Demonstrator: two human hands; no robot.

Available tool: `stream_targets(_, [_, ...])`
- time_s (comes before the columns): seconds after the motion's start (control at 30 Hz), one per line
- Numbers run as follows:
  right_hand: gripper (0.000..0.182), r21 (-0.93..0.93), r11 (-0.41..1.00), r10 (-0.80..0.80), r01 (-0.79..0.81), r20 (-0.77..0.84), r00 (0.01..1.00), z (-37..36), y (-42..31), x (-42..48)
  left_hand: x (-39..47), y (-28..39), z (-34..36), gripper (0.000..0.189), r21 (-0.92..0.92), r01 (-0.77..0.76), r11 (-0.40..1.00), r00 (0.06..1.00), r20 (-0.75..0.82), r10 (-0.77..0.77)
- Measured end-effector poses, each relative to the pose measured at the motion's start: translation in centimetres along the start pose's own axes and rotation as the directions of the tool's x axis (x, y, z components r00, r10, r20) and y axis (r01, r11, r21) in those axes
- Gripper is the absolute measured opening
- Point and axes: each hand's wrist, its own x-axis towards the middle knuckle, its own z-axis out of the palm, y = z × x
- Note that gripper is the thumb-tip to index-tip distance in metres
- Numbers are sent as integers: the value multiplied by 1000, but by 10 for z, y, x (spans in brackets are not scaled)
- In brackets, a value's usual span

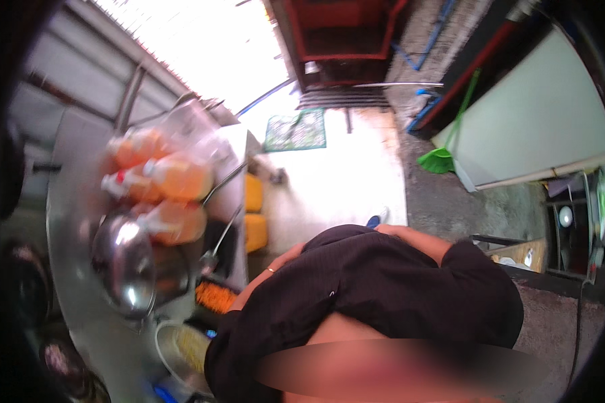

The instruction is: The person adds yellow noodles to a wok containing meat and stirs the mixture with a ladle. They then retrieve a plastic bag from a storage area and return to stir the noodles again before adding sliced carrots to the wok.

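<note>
My left hand (288, 256) is beside the left side of my dark shirt (373, 272), with a thin band (270, 270) at the wrist. Its fingers are hidden behind the cloth. On the other side, my right hand (389, 230) is against the front edge of the shirt, its fingers also mostly out of sight. Whether either hand holds anything does not show. To my left is a metal counter (75, 211) bearing several plastic jugs of orange liquid (179, 176) and a shiny steel bowl (126, 262). Nearest my left arm is a dark container of shredded orange food (214, 297).
A pale bowl with yellowish food (186, 347) is at the lower left. Two long-handled utensils (227, 231) lie by the counter's edge, above yellow containers (254, 231). A mat (296, 130) lies on the floor ahead. A green dustpan (436, 160) leans near a white panel (529, 121) at right.
</note>
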Motion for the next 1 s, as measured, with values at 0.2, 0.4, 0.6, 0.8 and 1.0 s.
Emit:
stream_targets(0.2, [36, 234, 959, 246, -163, -392, 887, -64, 148, -66, 241, 70, -21, 37, 286, -25, 958, 978, 205, -36])
stream_targets(0.4, [36, 517, 853, 415, -65, -598, 686, -118, 249, -110, 438, 169, -19, 37, 528, -66, 847, 902, 394, -175])
stream_targets(0.6, [35, 740, 666, 651, 94, -637, 413, -144, 305, -150, 613, 260, 19, 37, 655, -247, 714, 759, 589, -277])
stream_targets(0.8, [35, 828, 472, 845, 304, -523, 112, -139, 338, -145, 745, 326, 78, 36, 691, -475, 544, 549, 717, -430])
stream_targets(1.0, [32, 844, 308, 935, 439, -355, 25, -127, 347, -190, 819, 360, 173, 36, 623, -666, 411, 355, 748, -560])
